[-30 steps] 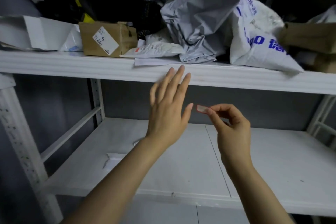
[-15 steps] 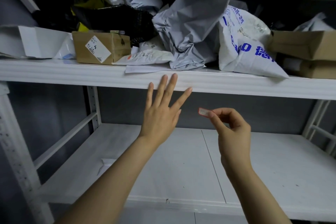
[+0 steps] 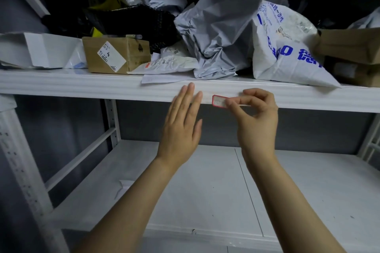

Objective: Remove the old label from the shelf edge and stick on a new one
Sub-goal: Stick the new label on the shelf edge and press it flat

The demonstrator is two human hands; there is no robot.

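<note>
Red-edged label (image 3: 219, 101), pinched by the right hand (image 3: 257, 121), is now up at the shelf edge (image 3: 82, 86), ready to stick; flat left hand (image 3: 181, 123) holds nothing.

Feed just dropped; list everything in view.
label: 1, white with red border, at the upper shelf edge
upper shelf edge: 1, white, across the middle
cardboard box: 1, brown, upper shelf, left
grey bag: 1, grey, upper shelf, centre
printed bag: 1, white with blue print, upper shelf, right
black bag: 1, black, behind the cardboard box
lower shelf: 1, white, below
left hand: 1, flat, fingertips at shelf edge
right hand: 1, pinches the label
</note>
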